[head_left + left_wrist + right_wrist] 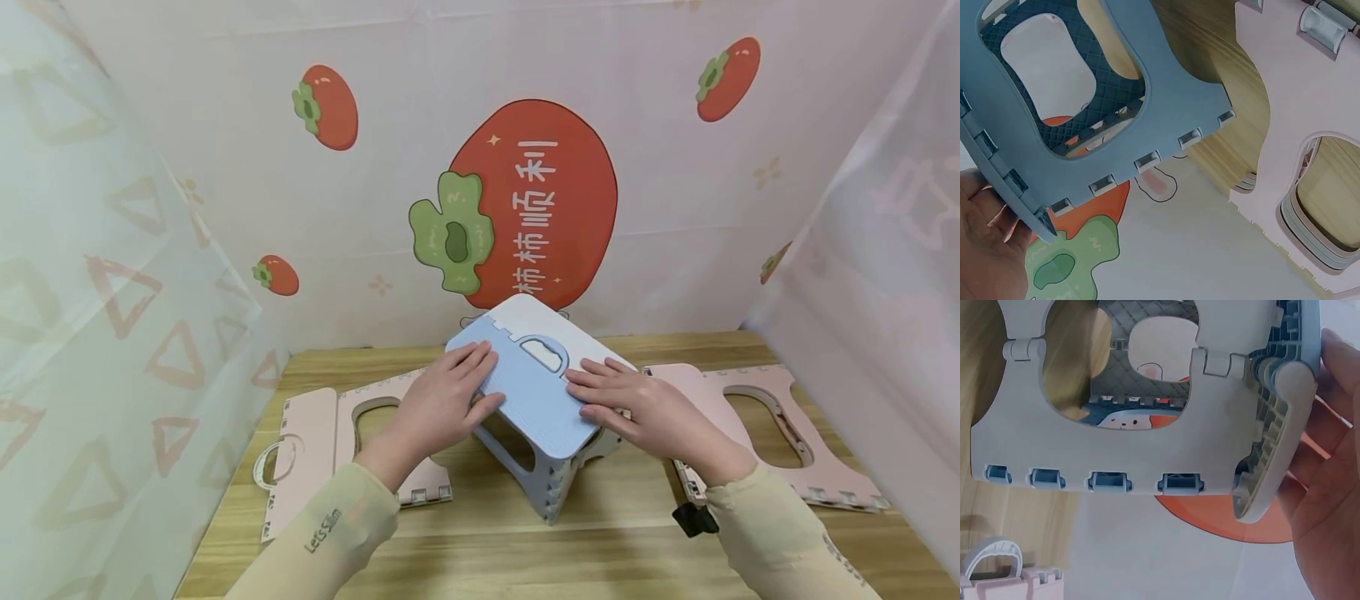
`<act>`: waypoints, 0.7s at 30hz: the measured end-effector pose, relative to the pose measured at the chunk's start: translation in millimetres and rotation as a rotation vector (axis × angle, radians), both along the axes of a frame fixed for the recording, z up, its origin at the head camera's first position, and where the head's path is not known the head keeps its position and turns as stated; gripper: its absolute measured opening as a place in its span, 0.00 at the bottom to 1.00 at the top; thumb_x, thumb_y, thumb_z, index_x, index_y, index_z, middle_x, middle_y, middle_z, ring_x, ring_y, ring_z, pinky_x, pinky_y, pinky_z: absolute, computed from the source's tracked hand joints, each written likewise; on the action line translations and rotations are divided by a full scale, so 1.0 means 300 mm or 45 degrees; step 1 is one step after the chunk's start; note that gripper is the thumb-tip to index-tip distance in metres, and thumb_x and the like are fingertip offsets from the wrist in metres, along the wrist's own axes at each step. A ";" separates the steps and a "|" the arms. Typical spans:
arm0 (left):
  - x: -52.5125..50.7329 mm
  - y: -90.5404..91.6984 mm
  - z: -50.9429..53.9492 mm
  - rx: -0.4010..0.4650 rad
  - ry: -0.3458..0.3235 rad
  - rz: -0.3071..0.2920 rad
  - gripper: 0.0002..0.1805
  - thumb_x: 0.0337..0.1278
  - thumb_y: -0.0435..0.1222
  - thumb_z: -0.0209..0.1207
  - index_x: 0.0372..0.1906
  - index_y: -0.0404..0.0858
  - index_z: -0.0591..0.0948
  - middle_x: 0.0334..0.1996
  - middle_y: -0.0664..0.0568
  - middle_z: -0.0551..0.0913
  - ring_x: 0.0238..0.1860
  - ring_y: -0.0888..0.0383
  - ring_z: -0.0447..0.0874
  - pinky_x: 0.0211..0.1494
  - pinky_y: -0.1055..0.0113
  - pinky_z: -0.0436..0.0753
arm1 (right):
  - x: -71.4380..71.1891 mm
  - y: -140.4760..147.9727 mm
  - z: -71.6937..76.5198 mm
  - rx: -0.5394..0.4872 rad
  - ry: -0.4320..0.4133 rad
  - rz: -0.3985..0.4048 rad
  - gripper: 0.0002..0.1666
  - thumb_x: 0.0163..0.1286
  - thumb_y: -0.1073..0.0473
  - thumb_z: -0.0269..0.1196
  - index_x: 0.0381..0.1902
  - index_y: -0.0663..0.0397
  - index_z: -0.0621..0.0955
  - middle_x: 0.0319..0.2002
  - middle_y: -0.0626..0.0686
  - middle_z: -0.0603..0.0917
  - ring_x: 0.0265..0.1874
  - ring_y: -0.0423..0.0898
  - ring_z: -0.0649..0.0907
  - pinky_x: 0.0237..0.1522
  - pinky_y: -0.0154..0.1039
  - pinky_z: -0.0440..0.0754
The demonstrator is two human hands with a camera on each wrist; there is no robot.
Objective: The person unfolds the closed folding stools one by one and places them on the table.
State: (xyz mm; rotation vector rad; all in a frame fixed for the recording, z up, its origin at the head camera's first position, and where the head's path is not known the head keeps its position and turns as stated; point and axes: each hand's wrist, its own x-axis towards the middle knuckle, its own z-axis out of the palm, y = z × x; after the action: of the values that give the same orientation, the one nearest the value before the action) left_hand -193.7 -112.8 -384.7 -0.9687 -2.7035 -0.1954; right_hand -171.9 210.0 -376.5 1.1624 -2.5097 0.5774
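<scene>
An unfolded blue-and-white folding step stool [536,408] stands at an angle in the middle of the wooden table. A curved carry handle lies flat in the centre of its seat. My left hand [446,400] rests on the blue left part of the seat, fingers fairly straight. On the right part, my right hand [633,400] lies with its fingers extended across the surface. From below, the left wrist view shows the stool's blue leg panel [1179,100]. Its white, hinged side panel [1129,456] fills much of the right wrist view.
A pink folding stool [309,475] lies folded flat on the left, its white handle sticking out. Another flat pink stool [828,471] lies on the right. A small black object [694,519] is beside my right sleeve. Patterned curtains surround the wooden table [510,562] at the back and sides.
</scene>
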 end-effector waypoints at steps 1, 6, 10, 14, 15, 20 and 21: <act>0.002 0.000 -0.001 -0.002 0.013 -0.001 0.35 0.76 0.55 0.51 0.76 0.37 0.69 0.76 0.45 0.67 0.77 0.46 0.63 0.79 0.53 0.63 | 0.001 -0.001 0.001 0.005 0.013 -0.013 0.26 0.67 0.53 0.71 0.63 0.48 0.83 0.64 0.46 0.82 0.67 0.53 0.78 0.76 0.39 0.62; 0.011 -0.002 -0.004 0.008 0.077 -0.028 0.34 0.75 0.55 0.54 0.74 0.37 0.71 0.74 0.45 0.70 0.74 0.46 0.67 0.77 0.52 0.66 | 0.003 -0.004 0.008 0.030 0.059 -0.091 0.26 0.65 0.53 0.72 0.61 0.50 0.85 0.63 0.47 0.83 0.65 0.53 0.80 0.72 0.49 0.69; 0.014 -0.005 -0.006 0.027 0.079 -0.053 0.34 0.73 0.53 0.56 0.73 0.36 0.72 0.73 0.43 0.71 0.74 0.45 0.67 0.78 0.52 0.66 | 0.008 -0.008 0.013 0.043 0.047 -0.142 0.26 0.66 0.53 0.72 0.61 0.51 0.85 0.63 0.49 0.83 0.65 0.53 0.80 0.70 0.55 0.71; 0.018 -0.008 -0.007 0.020 0.049 -0.051 0.34 0.73 0.53 0.56 0.73 0.36 0.72 0.73 0.42 0.70 0.76 0.46 0.66 0.78 0.52 0.66 | 0.017 -0.018 0.019 0.066 0.015 -0.207 0.28 0.66 0.50 0.72 0.62 0.52 0.84 0.64 0.50 0.82 0.65 0.55 0.80 0.70 0.57 0.71; 0.018 -0.008 -0.008 0.016 0.057 -0.050 0.34 0.73 0.53 0.57 0.73 0.36 0.72 0.73 0.42 0.71 0.75 0.46 0.66 0.77 0.53 0.66 | 0.019 -0.020 0.020 0.077 0.010 -0.224 0.29 0.66 0.48 0.72 0.62 0.53 0.84 0.64 0.50 0.82 0.65 0.55 0.79 0.70 0.57 0.71; 0.023 -0.007 -0.016 0.006 0.164 -0.048 0.33 0.70 0.54 0.60 0.71 0.37 0.76 0.70 0.43 0.74 0.72 0.46 0.72 0.74 0.55 0.72 | 0.039 -0.046 0.043 0.186 -0.042 -0.327 0.39 0.64 0.39 0.71 0.65 0.56 0.81 0.66 0.54 0.81 0.67 0.60 0.78 0.70 0.59 0.71; 0.024 -0.007 -0.018 0.009 0.197 -0.047 0.33 0.70 0.54 0.60 0.70 0.37 0.76 0.70 0.43 0.75 0.71 0.47 0.73 0.73 0.55 0.73 | 0.045 -0.053 0.048 0.213 -0.043 -0.344 0.42 0.63 0.36 0.71 0.66 0.57 0.80 0.66 0.56 0.80 0.66 0.60 0.77 0.69 0.59 0.72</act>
State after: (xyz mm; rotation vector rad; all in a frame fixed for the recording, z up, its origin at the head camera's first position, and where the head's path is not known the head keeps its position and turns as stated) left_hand -186.4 -114.8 -390.1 -0.9895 -2.5449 -0.1307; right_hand -158.4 194.0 -362.0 0.8486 -2.7254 0.3238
